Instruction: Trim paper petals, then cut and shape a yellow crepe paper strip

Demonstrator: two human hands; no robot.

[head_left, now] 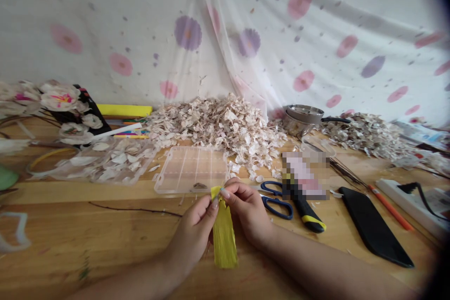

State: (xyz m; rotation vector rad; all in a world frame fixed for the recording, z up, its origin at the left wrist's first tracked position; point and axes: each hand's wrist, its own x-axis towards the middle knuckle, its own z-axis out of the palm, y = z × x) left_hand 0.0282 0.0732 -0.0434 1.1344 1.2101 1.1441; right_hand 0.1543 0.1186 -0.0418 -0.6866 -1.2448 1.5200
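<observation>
Currently, from where I stand, both hands are at work on one yellow strip (225,243), which looks like crinkled paper. Position: held above the wooden table (133,258), its upper end between the two sets of fingertips, its long lower part hanging free toward the person.

Left hand (195,225): thumb and forefinger pinched narrow on the strip's left edge near the top. Right hand (249,210): thumb and fingers closed on the same end from the other side, thumbs nearly meeting. A thin twig (137,209) runs up to the left hand; whether the fingers also grip it, I cannot tell.

Notes on technique, my judgement: the pinch is best kept light and close to the top edge, since paper this thin probably tears or stretches under a hard pull. Small gathers, pressed one at a time, should hold neater than one big fold. One hand ought to anchor while the other shapes. The loose tail wants to hang straight, clear of the wrists. Scissors (280,208) lie just beside the right hand; the forearm should avoid nudging them.
</observation>
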